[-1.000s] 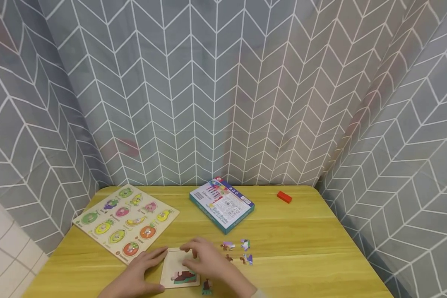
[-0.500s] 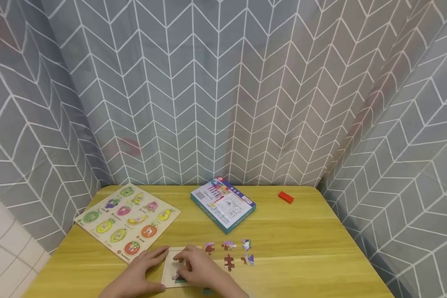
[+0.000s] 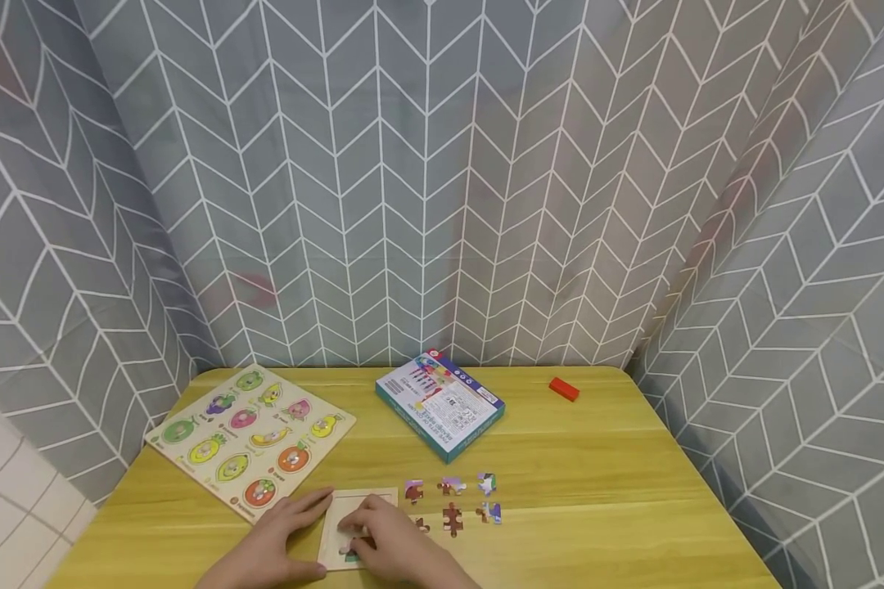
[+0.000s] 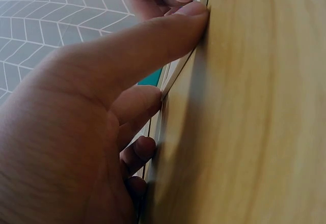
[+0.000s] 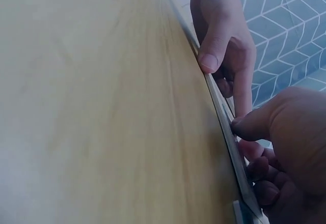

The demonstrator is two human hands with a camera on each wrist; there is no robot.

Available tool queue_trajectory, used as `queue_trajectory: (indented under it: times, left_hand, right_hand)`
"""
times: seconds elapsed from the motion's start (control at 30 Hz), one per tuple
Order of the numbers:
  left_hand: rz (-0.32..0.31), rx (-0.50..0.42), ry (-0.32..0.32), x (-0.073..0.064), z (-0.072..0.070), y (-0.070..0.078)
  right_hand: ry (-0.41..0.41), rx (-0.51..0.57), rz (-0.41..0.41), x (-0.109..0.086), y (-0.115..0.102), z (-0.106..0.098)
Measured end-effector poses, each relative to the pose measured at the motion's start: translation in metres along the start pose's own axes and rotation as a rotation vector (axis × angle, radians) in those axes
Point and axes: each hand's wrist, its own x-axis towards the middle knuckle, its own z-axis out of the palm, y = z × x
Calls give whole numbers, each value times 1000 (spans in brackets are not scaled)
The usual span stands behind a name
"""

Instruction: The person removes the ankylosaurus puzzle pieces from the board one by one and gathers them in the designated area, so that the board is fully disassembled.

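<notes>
A small pale wooden puzzle tray (image 3: 335, 544) lies near the front of the table. My left hand (image 3: 276, 536) holds it at the left side, thumb at the near corner and index finger at the far one. Over the tray, my right hand (image 3: 390, 536) has bent fingers and its thumb down on the bottom row. A bit of a teal jigsaw piece (image 3: 351, 555) shows beside that thumb; the hand covers the rest. Whether the right fingers pinch a piece is hidden. In the right wrist view, the right thumb (image 5: 249, 127) touches the tray.
Loose jigsaw pieces lie right of the tray, including a brown one (image 3: 453, 519) and a purple one (image 3: 453, 486). Behind them are a puzzle box (image 3: 442, 405) and a red block (image 3: 563, 389). A fruit puzzle board (image 3: 250, 433) sits at the left.
My right hand has moved down over the tray's bottom row and now hides most of the pieces there. Brown pieces it covered earlier show at its right. The left hand stays put.
</notes>
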Motion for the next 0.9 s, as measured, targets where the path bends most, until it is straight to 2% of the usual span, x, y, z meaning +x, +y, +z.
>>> queue_trajectory:
  times: [0.13, 0.27, 0.47, 0.7, 0.9]
  left_hand:
    - [13, 5, 11, 0, 1, -2]
    - [0, -2, 8, 1, 1, -2]
    - [7, 18, 2, 0, 0, 1]
    - [6, -12, -9, -1, -1, -1]
    - [31, -15, -5, 0, -2, 0]
  right_hand:
    - [0, 28, -2, -1, 1, 0]
    - [3, 47, 4, 0, 3, -2]
    - [58, 38, 11, 3, 5, -8]
    - [-32, 7, -10, -1, 5, -9]
    - [-42, 13, -49, -2, 6, -7]
